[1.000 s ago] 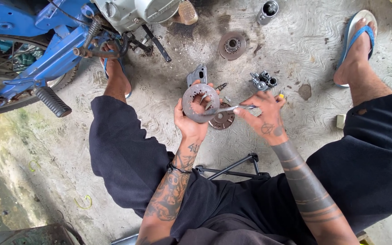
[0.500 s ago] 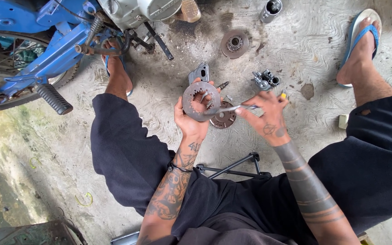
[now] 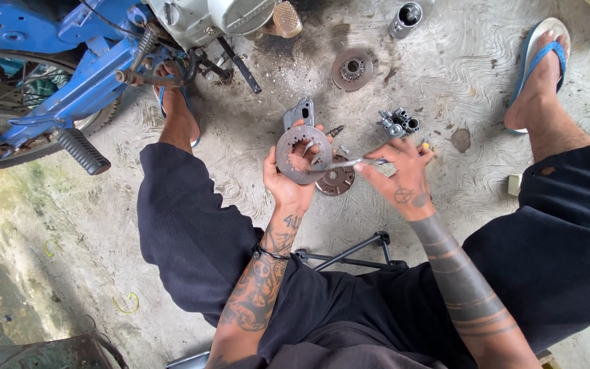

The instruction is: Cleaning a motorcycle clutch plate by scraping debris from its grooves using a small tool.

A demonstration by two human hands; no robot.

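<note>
The round grey toothed metal plate stands face-up in the left hand, fingers curled round its lower rim. From three o'clock, the right hand pinches a thin metal tool, its long axis level, tip touching the plate's centre.

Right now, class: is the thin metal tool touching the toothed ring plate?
Touching. The head view shows the tool in the right hand reaching onto the ring plate in the left hand.

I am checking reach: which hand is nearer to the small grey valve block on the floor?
Right. The right hand lies just below the valve block; the left hand, holding the toothed ring, is farther left.
</note>
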